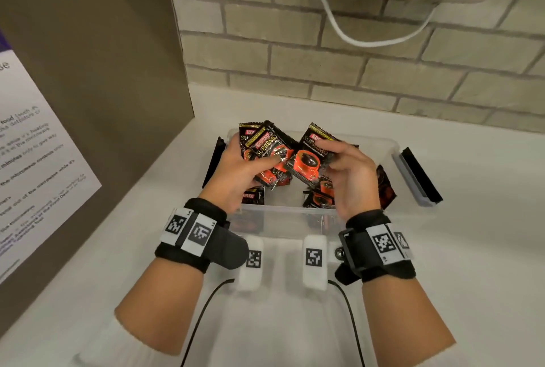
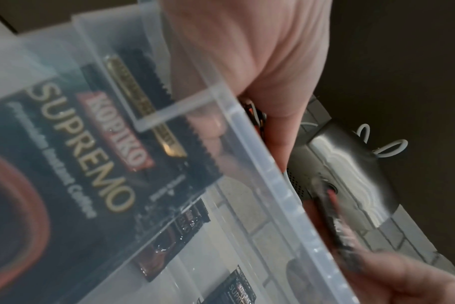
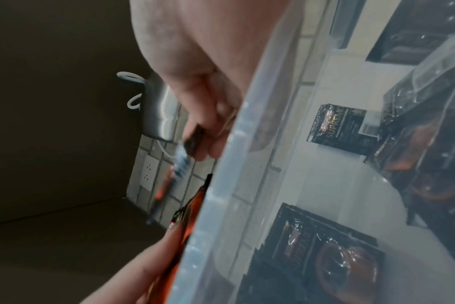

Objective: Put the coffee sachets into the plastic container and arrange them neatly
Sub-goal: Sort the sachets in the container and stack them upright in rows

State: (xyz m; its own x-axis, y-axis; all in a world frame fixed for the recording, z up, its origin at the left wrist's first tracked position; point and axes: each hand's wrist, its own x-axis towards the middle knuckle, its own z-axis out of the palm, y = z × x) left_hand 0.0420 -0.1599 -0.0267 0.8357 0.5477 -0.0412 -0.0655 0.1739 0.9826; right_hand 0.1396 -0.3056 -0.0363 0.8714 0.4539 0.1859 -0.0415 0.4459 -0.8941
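A clear plastic container point(image 1: 392, 145) stands on the white counter, with black and red coffee sachets point(image 1: 320, 198) lying loose inside. Above it my left hand point(image 1: 236, 172) grips a fanned bunch of sachets point(image 1: 267, 151), thumb across their fronts. My right hand point(image 1: 351, 172) pinches one more sachet point(image 1: 309, 160) beside the bunch. In the left wrist view the container rim point(image 2: 281, 185) crosses the frame, and a sachet point(image 2: 73, 148) shows through the wall. The right wrist view shows my fingers point(image 3: 208, 115) on a sachet edge point(image 3: 192, 139) above the rim point(image 3: 221, 205).
The container's lid point(image 1: 415, 177) lies to the right on the counter. A brown panel with a printed notice point(image 1: 38, 160) stands at the left. A brick wall point(image 1: 324, 50) runs behind, with a white cable point(image 1: 339, 24) hanging. Loose sachets point(image 1: 385, 186) lean outside the container.
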